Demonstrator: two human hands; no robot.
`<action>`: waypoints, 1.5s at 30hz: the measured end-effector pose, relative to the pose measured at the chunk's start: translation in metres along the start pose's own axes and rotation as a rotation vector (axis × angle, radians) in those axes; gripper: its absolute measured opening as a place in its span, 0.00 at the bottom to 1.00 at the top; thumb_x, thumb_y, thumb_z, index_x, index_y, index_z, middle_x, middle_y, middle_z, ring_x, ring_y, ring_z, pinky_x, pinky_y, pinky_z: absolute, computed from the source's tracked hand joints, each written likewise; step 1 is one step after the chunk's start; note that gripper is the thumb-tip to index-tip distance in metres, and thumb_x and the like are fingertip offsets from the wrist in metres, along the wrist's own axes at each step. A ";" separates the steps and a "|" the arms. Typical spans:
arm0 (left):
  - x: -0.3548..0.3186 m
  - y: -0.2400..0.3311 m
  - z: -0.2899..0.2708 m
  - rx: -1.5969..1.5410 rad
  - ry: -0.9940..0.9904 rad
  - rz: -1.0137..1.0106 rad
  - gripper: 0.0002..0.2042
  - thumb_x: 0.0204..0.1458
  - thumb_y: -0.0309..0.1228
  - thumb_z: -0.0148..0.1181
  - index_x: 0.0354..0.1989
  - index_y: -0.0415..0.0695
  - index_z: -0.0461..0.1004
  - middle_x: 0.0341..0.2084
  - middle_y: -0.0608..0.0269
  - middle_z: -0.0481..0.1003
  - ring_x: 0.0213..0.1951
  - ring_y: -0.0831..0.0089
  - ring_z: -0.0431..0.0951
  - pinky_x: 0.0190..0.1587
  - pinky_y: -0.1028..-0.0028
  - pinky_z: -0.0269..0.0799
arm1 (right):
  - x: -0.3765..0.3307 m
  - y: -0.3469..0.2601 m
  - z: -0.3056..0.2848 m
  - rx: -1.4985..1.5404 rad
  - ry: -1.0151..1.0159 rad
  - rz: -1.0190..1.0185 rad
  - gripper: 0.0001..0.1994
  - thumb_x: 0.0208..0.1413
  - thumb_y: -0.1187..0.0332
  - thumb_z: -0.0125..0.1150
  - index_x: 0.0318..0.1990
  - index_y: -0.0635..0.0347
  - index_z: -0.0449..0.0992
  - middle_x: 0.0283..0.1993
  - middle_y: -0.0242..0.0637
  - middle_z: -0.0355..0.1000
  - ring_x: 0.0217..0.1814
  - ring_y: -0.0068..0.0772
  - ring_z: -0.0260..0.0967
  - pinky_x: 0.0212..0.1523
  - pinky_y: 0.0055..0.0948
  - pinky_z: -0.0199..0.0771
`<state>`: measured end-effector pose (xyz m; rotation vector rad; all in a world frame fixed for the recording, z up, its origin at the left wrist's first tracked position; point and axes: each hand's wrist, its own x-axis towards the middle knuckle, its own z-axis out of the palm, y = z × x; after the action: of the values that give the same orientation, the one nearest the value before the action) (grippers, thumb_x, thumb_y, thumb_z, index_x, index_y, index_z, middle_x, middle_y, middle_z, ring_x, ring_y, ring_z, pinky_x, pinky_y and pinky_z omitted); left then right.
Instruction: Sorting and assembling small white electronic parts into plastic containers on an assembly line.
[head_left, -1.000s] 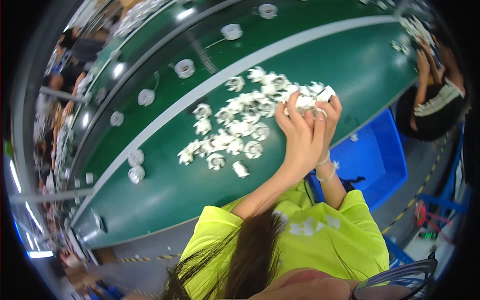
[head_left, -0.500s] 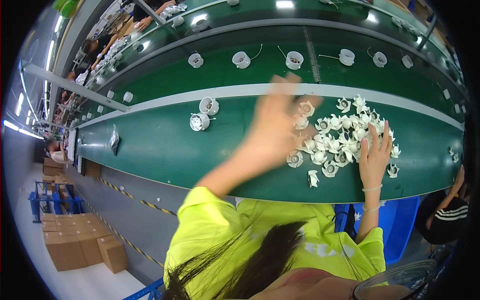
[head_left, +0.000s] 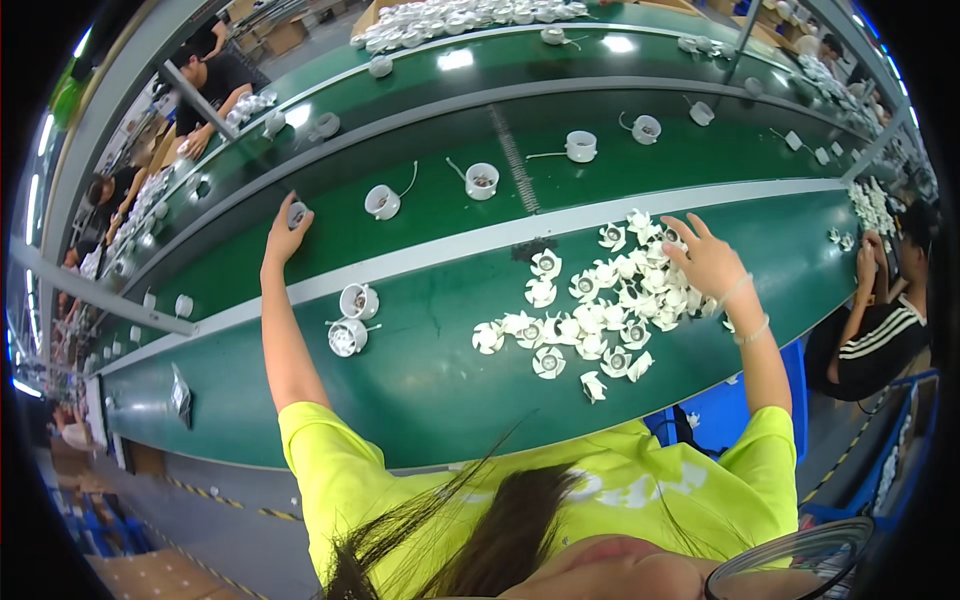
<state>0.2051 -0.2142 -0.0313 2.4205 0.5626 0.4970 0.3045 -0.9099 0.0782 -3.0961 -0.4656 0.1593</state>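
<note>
Reaching far across the belt, the left hand [head_left: 285, 228] closes on a white cup-shaped part [head_left: 297, 214] at its far-left edge, while the open right hand [head_left: 708, 262] rests on the white fan pile [head_left: 600, 310] near the right.

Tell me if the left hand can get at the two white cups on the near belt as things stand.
Probably yes. The left hand is stretched out to a cup on the far belt, and the two white cups lie nearer, right beside that forearm, with nothing over them.
</note>
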 end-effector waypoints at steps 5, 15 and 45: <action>0.010 0.004 0.004 0.059 0.022 -0.041 0.25 0.60 0.48 0.58 0.61 0.45 0.73 0.49 0.48 0.79 0.47 0.55 0.80 0.51 0.67 0.74 | 0.118 0.011 -0.021 0.006 0.230 -0.063 0.22 0.65 0.49 0.52 0.64 0.39 0.69 0.52 0.44 0.74 0.53 0.51 0.74 0.53 0.44 0.74; -0.013 0.109 0.032 -0.105 -0.122 0.308 0.29 0.56 0.45 0.63 0.65 0.48 0.70 0.59 0.54 0.72 0.58 0.56 0.72 0.64 0.63 0.65 | 0.282 -0.080 0.068 1.182 0.320 -0.113 0.23 0.65 0.48 0.52 0.58 0.49 0.80 0.61 0.29 0.73 0.60 0.28 0.67 0.61 0.23 0.62; -0.222 0.062 -0.066 0.202 -0.059 0.324 0.21 0.65 0.31 0.48 0.66 0.46 0.68 0.67 0.50 0.65 0.69 0.50 0.62 0.70 0.57 0.55 | 0.020 -0.439 0.118 0.514 0.063 -1.145 0.28 0.67 0.44 0.44 0.70 0.44 0.63 0.70 0.42 0.63 0.64 0.48 0.68 0.68 0.47 0.57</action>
<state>0.0046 -0.3392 0.0091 2.7276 0.2015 0.5200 0.1824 -0.4853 -0.0317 -1.9392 -1.7140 0.1236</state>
